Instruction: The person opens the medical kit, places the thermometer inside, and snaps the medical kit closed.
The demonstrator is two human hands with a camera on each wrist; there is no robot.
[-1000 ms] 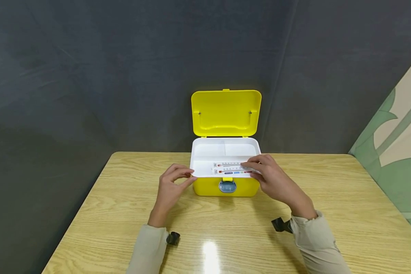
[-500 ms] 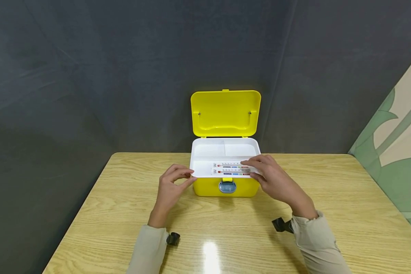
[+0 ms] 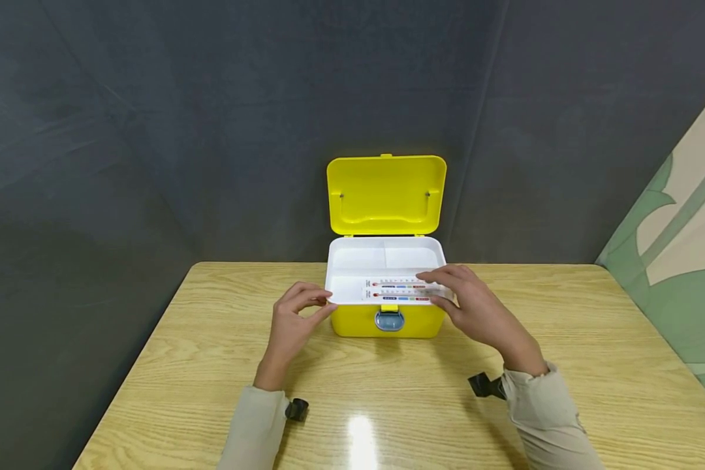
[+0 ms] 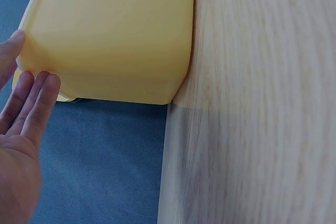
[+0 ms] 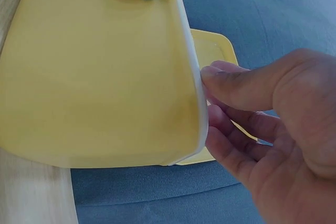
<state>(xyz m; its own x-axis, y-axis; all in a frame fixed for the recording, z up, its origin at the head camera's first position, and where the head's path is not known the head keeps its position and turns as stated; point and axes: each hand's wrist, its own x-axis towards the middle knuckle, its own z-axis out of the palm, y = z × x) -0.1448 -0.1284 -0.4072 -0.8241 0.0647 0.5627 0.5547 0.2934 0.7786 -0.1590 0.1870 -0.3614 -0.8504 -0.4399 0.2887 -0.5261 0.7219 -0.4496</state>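
Note:
In the head view, two white strip thermometers [image 3: 399,294] with red bulbs and coloured bands lie side by side in the front compartment of a white tray [image 3: 343,287]. The tray sits in the top of a yellow box [image 3: 352,321], whose lid stands up behind. My right hand [image 3: 476,307] is over the thermometers' right ends and hides them, its fingers spread. In the right wrist view its thumb [image 5: 233,88] is at the white rim. My left hand [image 3: 292,320] touches the tray's front left corner; in the left wrist view its fingers [image 4: 37,98] are nearly straight.
The raised yellow lid [image 3: 388,192] leans back near a dark curtain [image 3: 211,130]. A blue-grey latch [image 3: 390,320] hangs on the box's front. The box stands at the back of the wooden table [image 3: 211,365]. A patterned panel [image 3: 675,274] is at the right.
The thermometers went from overlapping and slightly raised to lying flat side by side. My right hand has shifted slightly right, its thumb and fingers further apart. The left hand has stayed put.

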